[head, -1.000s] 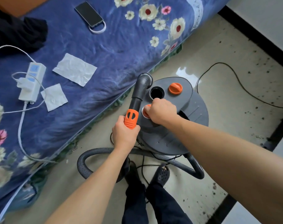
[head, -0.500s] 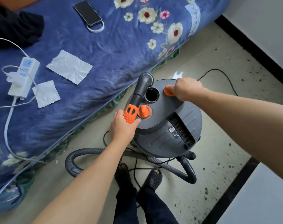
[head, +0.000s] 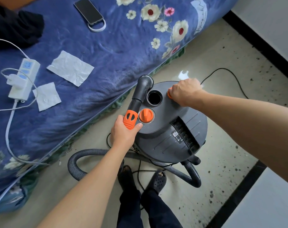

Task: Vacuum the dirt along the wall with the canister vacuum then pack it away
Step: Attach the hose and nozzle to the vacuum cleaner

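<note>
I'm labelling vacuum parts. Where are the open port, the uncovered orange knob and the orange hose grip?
open port (head: 154, 97): head view, dark opening
uncovered orange knob (head: 146, 114): head view, raised centre bar
orange hose grip (head: 129, 120): head view, slotted top face

The right hand (head: 184, 91) covers most of an orange knob (head: 169, 94); the canister's label (head: 176, 134) is too small to read.

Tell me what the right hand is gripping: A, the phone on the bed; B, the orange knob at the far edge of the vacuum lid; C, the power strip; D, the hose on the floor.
B: the right hand curls over the orange knob on the vacuum lid.
</note>
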Demonstrator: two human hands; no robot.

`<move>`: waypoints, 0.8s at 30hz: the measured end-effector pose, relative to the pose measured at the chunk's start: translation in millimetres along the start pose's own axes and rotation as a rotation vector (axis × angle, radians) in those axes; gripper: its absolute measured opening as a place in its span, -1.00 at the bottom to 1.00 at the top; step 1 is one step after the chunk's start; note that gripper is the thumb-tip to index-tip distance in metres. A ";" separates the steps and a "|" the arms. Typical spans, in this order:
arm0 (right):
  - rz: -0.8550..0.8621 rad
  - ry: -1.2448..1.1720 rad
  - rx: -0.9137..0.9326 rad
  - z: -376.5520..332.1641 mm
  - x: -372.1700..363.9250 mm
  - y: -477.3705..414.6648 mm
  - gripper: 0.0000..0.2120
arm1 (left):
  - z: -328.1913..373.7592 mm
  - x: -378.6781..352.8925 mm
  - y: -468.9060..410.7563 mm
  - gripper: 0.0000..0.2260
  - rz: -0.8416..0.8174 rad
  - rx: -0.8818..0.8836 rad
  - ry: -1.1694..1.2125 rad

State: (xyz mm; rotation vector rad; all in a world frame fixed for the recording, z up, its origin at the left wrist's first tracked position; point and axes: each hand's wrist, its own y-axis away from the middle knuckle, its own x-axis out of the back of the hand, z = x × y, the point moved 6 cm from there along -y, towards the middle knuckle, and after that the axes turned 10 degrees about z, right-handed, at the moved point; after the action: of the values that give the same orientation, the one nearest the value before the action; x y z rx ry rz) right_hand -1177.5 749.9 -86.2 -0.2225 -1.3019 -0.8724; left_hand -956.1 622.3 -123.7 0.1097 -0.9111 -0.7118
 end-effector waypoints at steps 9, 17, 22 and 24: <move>-0.070 -0.256 -0.230 7.6 -7.6 -1.1 -0.60 | -0.4 0.3 0.4 -0.62 0.001 0.011 0.036; -0.114 -0.382 -0.339 10.9 -14.6 3.6 -0.63 | -4.3 -0.3 -0.5 -0.61 0.004 0.021 0.053; -0.118 -0.481 -0.327 9.2 -18.9 13.9 -0.65 | -4.5 -1.3 0.4 -0.61 -0.006 0.022 0.054; -0.105 -0.578 -0.373 9.5 -14.7 25.3 -0.64 | -2.3 2.1 4.1 -0.62 -0.006 0.023 0.026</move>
State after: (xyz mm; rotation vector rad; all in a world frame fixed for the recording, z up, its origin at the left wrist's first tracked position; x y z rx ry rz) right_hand -1167.8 779.0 -88.6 -0.7477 -1.6828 -1.1919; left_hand -951.4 623.8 -122.1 0.1418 -0.8947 -0.7043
